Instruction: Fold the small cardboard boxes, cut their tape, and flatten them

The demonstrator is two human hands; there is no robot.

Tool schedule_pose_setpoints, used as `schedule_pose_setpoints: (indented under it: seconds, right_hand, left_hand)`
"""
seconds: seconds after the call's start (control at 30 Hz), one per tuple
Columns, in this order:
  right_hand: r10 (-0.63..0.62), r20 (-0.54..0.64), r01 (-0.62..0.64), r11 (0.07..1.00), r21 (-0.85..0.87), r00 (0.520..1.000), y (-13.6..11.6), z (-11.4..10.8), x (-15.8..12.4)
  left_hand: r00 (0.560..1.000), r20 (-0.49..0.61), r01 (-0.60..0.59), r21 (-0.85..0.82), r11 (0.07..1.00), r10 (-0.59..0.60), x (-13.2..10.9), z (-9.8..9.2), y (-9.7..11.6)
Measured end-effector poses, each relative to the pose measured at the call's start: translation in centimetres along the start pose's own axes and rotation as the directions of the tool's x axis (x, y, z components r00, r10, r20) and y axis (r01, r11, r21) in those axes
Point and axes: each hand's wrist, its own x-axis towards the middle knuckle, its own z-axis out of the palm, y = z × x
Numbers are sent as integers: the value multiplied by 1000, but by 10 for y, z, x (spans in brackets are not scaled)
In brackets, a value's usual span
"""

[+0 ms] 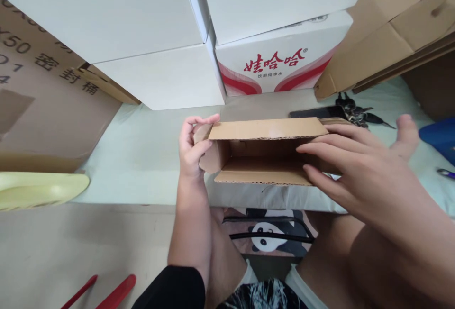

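Observation:
A small brown cardboard box (pixel 265 157) lies on its side on the pale green surface (pixel 142 157), its open mouth facing me with flaps spread. My left hand (pixel 194 145) grips the box's left end, fingers curled round the side flap. My right hand (pixel 351 162) rests on the right end with fingers stretched out flat over the flaps, thumb raised apart.
White cartons (pixel 156 39) and a carton with red lettering (pixel 280 62) stand behind. Flattened brown cardboard (pixel 391 29) leans at the right, a large brown box (pixel 42 91) at the left. A dark phone and keys (pixel 334 112) lie behind the box. A yellow object (pixel 35 188) lies left.

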Motion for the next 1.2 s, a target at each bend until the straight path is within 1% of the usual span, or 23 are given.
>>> schedule_pose_setpoints:
  seconds: [0.07,0.13,0.2,0.27,0.43,0.5,0.67,0.73,0.83,0.9,0.97,1.1,1.2]
  right_hand:
    - [2,11,-1,999,-34,1000,2,1,1]
    - [-2,19,2,999,-45,1000,4,1,3]
    - [-12,15,13,999,-35,1000,5,2,7]
    - [-23,21,24,999,-35,1000,7,2,11]
    - [-57,41,59,997,-40,998,10,3,13]
    - [-66,44,67,997,-39,997,12,3,11]
    - [-43,50,44,999,-25,998,13,5,7]
    - [-37,42,37,999,-1,998,13,6,8]
    - [-36,25,35,999,23,999,13,7,10]
    - [-40,-4,40,999,29,999,13,7,12]
    - [-51,-55,53,998,40,997,13,6,15]
    - [-43,-201,49,998,25,979,12,4,20]
    - [25,-306,-28,1000,-5,952,14,6,22]
  left_hand:
    - [1000,11,2,-26,1000,-1,0,0,-2]
    - [1000,-3,12,-41,999,-12,0,1,-2]
    - [1000,-19,20,-30,999,-21,0,2,-2]
    - [1000,-11,28,0,1000,-28,1,2,-2]
    - [1000,2,-31,19,999,31,3,2,-5]
    - [999,-1,-37,22,999,37,2,3,-7]
    - [997,32,-76,2,997,76,2,4,-13]
    - [996,50,-81,52,995,78,3,3,-17]
    - [993,76,-100,205,974,86,6,1,-25]
    - [991,115,-106,325,940,72,7,1,-29]
    - [988,150,-103,405,909,45,8,1,-33]
    - [988,150,-87,423,902,25,9,1,-35]
    - [988,151,-73,403,912,13,10,2,-35]
